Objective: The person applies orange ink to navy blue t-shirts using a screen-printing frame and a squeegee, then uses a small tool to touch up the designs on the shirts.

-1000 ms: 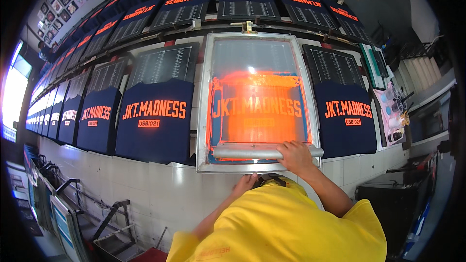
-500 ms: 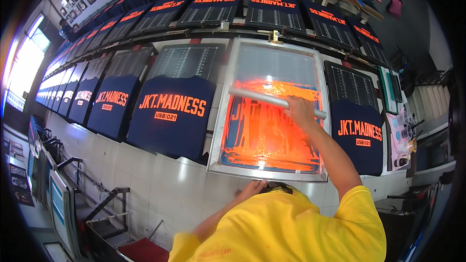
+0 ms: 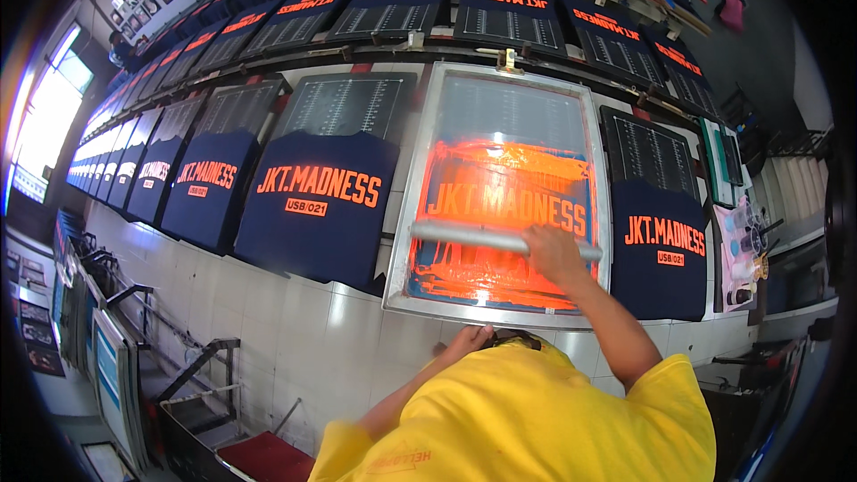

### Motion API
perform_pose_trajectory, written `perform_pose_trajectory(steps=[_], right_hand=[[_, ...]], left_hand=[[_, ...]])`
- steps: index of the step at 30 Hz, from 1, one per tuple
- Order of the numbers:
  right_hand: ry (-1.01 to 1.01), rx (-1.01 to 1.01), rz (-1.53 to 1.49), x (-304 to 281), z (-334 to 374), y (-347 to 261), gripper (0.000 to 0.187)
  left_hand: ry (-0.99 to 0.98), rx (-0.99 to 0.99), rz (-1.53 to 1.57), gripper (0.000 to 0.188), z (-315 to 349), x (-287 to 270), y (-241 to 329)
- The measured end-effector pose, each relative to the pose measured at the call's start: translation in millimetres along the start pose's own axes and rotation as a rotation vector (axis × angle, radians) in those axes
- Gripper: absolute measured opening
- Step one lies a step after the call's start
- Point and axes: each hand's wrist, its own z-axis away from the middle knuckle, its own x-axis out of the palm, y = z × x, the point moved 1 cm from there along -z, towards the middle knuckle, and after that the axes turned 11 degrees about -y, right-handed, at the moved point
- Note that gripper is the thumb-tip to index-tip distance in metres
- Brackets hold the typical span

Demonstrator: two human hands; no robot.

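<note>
A metal-framed printing screen (image 3: 399, 272) lies over a board in front of me, with bright orange ink (image 3: 486, 290) smeared across its mesh. My right hand (image 3: 553, 254) is closed around a long grey squeegee (image 3: 469, 234), which lies crosswise on the mesh below the middle. Above it, large lettering shows through the thinned ink. My left hand (image 3: 469, 339) is low, close to the screen's front edge and my waist; its fingers are partly hidden, and I cannot tell whether it grips the frame.
Navy shirts with orange prints lie on boards either side: one shirt (image 3: 312, 210) to the left, another (image 3: 659, 254) to the right. A second row of shirts (image 3: 393, 2) runs behind a rail. Jars (image 3: 743, 272) stand at far right; a red seat (image 3: 265, 457) is at lower left.
My right hand has drawn the squeegee toward me, from the upper part of the ink to below the middle. Lettering now shows through the mesh behind it. My left hand stays nearly still.
</note>
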Motion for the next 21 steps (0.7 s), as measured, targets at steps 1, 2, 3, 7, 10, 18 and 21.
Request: perform_pose_trajectory(steps=[1,2,3,7,10,18,21], right_hand=[[0.043,-0.015,0.004,2,19,-10,0.024],[0.032,-0.003,0.022,5,35,-19,0.025],[0.02,0.01,0.039,7,49,-28,0.027],[0.026,0.078,-0.04,4,65,-36,0.026],[0.018,0.14,-0.135,-9,62,-15,0.024],[-0.032,0.161,-0.113,-14,83,-19,0.03],[0.008,0.129,-0.043,0,102,-40,0.029]], left_hand=[[-0.018,-0.011,0.001,0.05,-1,-1,-1],[-0.04,-0.02,0.002,0.05,-3,-1,-2],[-0.041,-0.013,-0.017,0.05,-4,-3,-3],[-0.081,-0.038,0.039,0.045,-4,-7,3],[-0.196,-0.279,0.372,0.04,-1,-17,37],[-0.342,-0.456,0.937,0.019,-4,-22,43],[-0.353,-0.463,1.053,0.015,-5,-22,31]])
